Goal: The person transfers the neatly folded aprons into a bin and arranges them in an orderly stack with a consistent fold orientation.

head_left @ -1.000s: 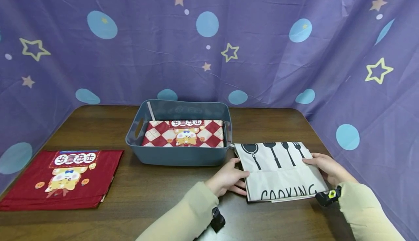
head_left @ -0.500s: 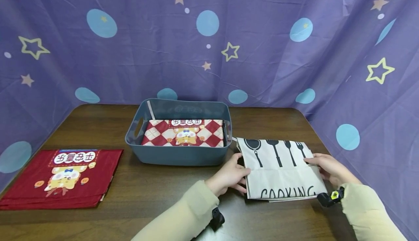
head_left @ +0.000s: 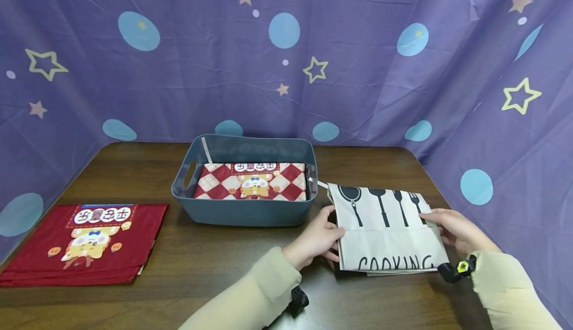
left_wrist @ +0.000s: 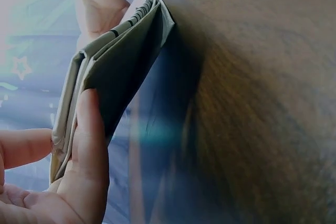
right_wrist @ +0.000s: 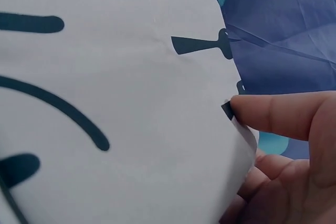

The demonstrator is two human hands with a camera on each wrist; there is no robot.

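A folded white cloth (head_left: pixel 387 230) printed with black utensils and the word COOKING sits lifted a little off the brown table (head_left: pixel 206 265), right of the grey bin. My left hand (head_left: pixel 319 238) pinches its left edge, thumb on top and fingers underneath; the left wrist view shows the folded layers (left_wrist: pixel 113 74) raised off the wood in that hand (left_wrist: pixel 63 177). On the cloth's right edge my right hand (head_left: pixel 449 226) holds on, thumb (right_wrist: pixel 283 114) over the top of the cloth (right_wrist: pixel 121 119), fingers below.
A grey plastic bin (head_left: pixel 243 210) at the table's middle holds a folded red-and-white checked cloth (head_left: pixel 252 183). A folded red cartoon cloth (head_left: pixel 87 240) lies at the front left. Purple star-print curtain (head_left: pixel 286 61) surrounds the table on three sides.
Both hands have lifted the white cloth slightly and carried it a little away from me and to the right. The bin and the red cloth have stayed put.
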